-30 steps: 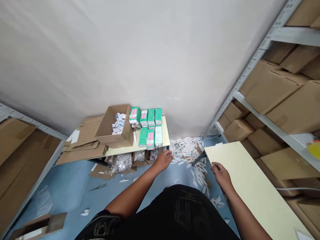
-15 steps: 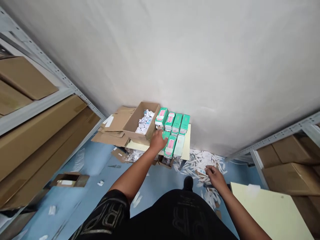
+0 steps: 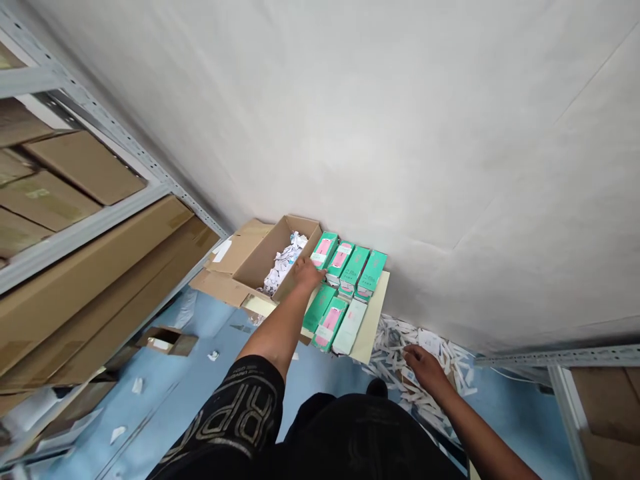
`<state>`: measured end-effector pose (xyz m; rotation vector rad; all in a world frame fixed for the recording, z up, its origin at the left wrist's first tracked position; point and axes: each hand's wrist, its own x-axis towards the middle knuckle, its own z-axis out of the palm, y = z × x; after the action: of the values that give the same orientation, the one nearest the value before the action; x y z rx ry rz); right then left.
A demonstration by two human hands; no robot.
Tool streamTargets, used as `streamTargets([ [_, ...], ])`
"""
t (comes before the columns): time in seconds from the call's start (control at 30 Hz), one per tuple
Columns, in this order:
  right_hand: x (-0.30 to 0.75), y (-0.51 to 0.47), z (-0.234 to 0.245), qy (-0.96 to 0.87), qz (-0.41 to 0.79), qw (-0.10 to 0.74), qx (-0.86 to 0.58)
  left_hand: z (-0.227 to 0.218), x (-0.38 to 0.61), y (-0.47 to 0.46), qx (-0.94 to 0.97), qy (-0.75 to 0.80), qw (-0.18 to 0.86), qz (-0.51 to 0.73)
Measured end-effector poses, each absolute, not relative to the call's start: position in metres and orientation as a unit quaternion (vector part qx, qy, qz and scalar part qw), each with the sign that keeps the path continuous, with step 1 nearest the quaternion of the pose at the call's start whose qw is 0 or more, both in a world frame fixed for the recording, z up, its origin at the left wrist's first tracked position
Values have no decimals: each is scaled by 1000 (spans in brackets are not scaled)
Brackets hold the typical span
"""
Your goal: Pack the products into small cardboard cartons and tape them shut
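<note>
My left hand [image 3: 307, 275] is at the near end of a green box with a pink panel [image 3: 325, 248], beside the right wall of an open cardboard carton [image 3: 260, 261]. Its thumb points right; the other fingers are partly hidden and blurred, so their grip does not show. Crumpled white paper scraps [image 3: 286, 261] lie inside the carton. More green boxes [image 3: 371, 273] stand in two rows, and a pale green box [image 3: 350, 327] ends the front row. My right hand [image 3: 424, 367] hangs above the floor, fingers loosely bent and apart, with nothing visible in it.
The boxes rest on a small pale yellow table [image 3: 376, 313] against a grey wall [image 3: 400, 133]. Flattened cardboard [image 3: 220, 285] lies left of the carton. White paper strips [image 3: 463, 363] cover the floor at right. Metal shelving [image 3: 120, 213] with brown cartons stands at left, more at right.
The view has shifted and come closer to the table. My left hand has moved back along the carton's side toward the back-row boxes. My right hand still hangs over the paper strips.
</note>
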<state>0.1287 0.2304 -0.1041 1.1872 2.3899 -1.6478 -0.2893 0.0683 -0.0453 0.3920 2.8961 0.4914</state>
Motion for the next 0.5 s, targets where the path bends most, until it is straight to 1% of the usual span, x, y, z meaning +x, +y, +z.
streamTargets([
  [0.13, 123, 240, -108, 755, -534, 1, 382, -44, -294, 82, 111, 982, 91, 123],
  [0.2, 122, 239, -108, 753, -537, 1, 380, -42, -296, 86, 116, 982, 85, 121],
  [0.27, 123, 234, -109, 748, -544, 3, 380, -39, -298, 87, 128, 978, 101, 131],
  [0.4, 123, 214, -111, 742, -543, -9, 393, -26, -307, 81, 116, 966, 142, 184],
  [0.5, 118, 187, -111, 736, -534, -13, 415, -11, -313, 65, 118, 944, 136, 276],
])
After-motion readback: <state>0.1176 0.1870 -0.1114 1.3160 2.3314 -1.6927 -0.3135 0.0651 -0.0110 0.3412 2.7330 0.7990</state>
